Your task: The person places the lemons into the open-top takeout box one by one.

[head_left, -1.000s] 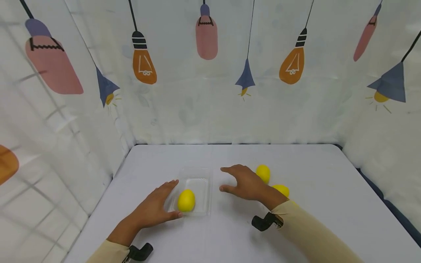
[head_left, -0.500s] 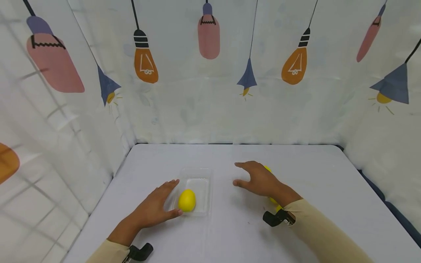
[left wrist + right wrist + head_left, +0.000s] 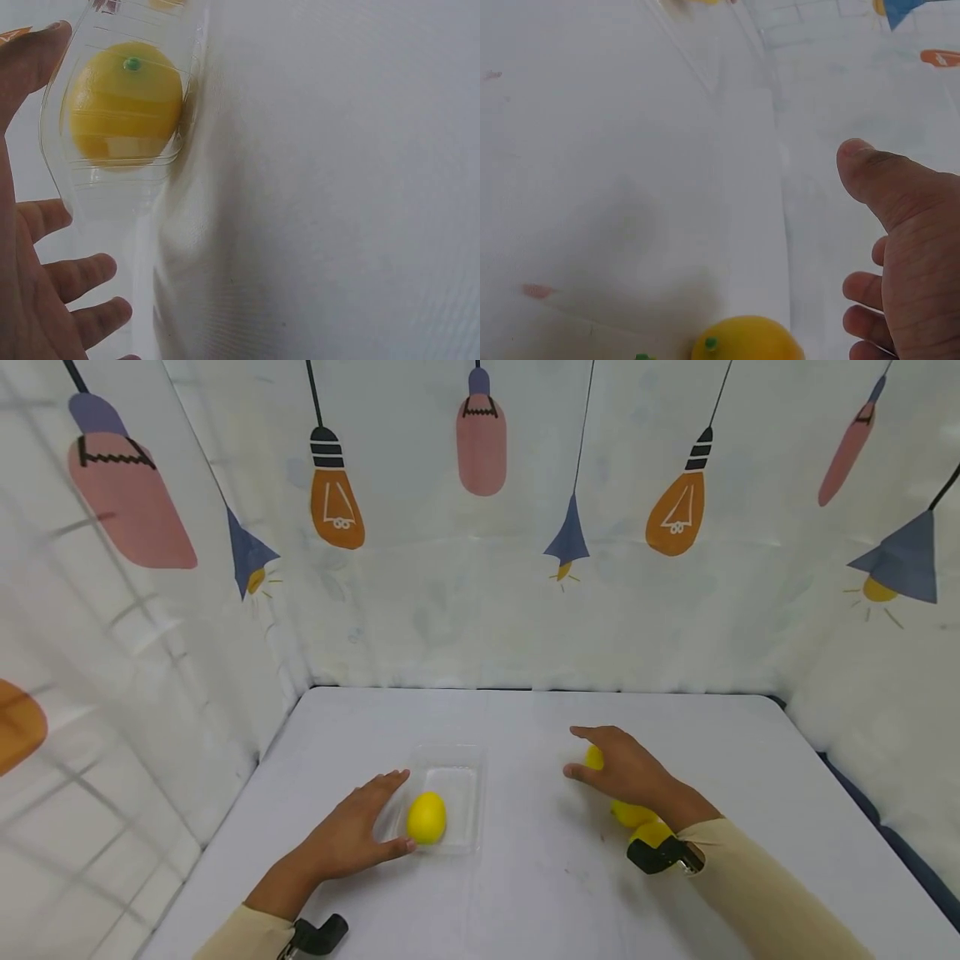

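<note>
A clear plastic tray [image 3: 479, 797] lies on the white table with one yellow lemon [image 3: 427, 817] in its near left part. My left hand [image 3: 351, 837] lies along the tray's left side, fingers extended; in the left wrist view the thumb and forefinger are at the wall of the tray [image 3: 48, 131]. My right hand [image 3: 630, 768] is spread over the table, right of the tray, holding nothing. A lemon [image 3: 593, 757] shows partly behind its fingers. Two more lemons, one under the wrist [image 3: 632, 814] and one by the wrist camera [image 3: 651, 834], are partly covered.
The white table [image 3: 540, 893] has fabric walls on its left, back and right, printed with hanging lamps. A black camera mount [image 3: 663, 855] sits on the right wrist and another [image 3: 321, 935] on the left.
My right hand has moved right, away from the tray and over the loose lemons, fingers still spread. The left hand and the lemon in the tray stay put.
</note>
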A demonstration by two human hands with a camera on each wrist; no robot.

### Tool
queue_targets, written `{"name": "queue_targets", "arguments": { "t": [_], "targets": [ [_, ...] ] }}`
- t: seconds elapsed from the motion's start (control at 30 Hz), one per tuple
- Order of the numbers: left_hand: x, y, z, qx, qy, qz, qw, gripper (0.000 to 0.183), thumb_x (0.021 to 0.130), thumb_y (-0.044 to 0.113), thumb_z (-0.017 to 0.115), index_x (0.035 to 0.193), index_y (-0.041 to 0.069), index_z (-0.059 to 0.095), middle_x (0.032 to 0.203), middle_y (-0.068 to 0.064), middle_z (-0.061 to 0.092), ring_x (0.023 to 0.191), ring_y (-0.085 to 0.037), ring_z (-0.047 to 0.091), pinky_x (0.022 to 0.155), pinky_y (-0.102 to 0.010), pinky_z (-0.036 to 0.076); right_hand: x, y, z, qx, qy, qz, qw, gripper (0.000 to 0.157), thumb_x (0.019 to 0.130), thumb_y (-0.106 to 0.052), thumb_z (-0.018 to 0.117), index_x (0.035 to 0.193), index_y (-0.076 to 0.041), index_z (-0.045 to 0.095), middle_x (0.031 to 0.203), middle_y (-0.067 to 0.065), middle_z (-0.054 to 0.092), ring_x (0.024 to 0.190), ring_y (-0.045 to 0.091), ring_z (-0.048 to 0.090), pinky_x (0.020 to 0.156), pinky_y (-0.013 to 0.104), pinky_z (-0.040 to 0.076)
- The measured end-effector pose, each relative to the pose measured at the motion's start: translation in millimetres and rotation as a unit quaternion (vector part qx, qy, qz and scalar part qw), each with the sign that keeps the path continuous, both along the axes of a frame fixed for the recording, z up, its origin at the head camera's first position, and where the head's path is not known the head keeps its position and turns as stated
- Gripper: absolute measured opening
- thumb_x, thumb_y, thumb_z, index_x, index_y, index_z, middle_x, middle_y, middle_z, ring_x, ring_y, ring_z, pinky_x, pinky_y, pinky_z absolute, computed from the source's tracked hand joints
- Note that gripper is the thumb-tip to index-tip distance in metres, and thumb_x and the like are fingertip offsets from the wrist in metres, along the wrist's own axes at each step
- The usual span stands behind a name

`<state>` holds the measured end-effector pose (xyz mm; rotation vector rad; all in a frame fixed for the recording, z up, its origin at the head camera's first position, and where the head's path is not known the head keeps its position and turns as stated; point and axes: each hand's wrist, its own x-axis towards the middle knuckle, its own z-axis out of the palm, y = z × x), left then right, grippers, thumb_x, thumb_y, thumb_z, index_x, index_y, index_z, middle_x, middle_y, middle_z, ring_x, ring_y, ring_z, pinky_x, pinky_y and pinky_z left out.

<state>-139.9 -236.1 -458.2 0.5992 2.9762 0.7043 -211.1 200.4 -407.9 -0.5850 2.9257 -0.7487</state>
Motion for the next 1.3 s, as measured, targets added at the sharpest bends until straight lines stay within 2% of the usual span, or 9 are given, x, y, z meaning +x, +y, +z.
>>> {"name": "queue_targets", "arguments": {
  "t": [0.57, 0.8, 1.3],
  "targets": [
    [-0.4, 2.7, 1.6, 0.002, 0.005, 0.000, 1.0000, 0.103, 0.082, 0.069, 0.073, 0.161, 0.016, 0.034, 0.161, -0.013, 0.039, 0.146, -0.042, 0.035, 0.115, -0.066, 0.027, -9.3, 32.0, -5.1, 0.022, -0.008, -0.025, 0.999, 0.082, 0.091, -0.053, 0.074, 0.154, -0.007, 0.046, 0.150, 0.022, 0.049, 0.140, 0.046, 0.039, 0.113, 0.066, 0.031],
    [-0.5, 3.0, 0.9, 0.007, 0.011, 0.001, 0.9999, 0.104, 0.081, 0.070, 0.074, 0.161, 0.015, 0.035, 0.160, -0.013, 0.040, 0.146, -0.042, 0.035, 0.115, -0.065, 0.028, -14.2, 41.0, -9.6, 0.036, -0.030, -0.041, 0.998, 0.084, 0.091, -0.051, 0.075, 0.156, -0.008, 0.043, 0.153, 0.024, 0.045, 0.141, 0.047, 0.037, 0.113, 0.066, 0.030],
    [-0.4, 3.0, -0.4, 0.005, 0.004, 0.005, 1.0000, 0.105, 0.081, 0.072, 0.072, 0.161, 0.017, 0.034, 0.160, -0.013, 0.039, 0.146, -0.042, 0.034, 0.115, -0.066, 0.027, -23.2, 45.2, -22.5, 0.047, -0.056, -0.031, 0.997, 0.084, 0.088, -0.047, 0.079, 0.155, -0.009, 0.045, 0.152, 0.023, 0.048, 0.139, 0.047, 0.041, 0.111, 0.067, 0.033]
  ]
}}
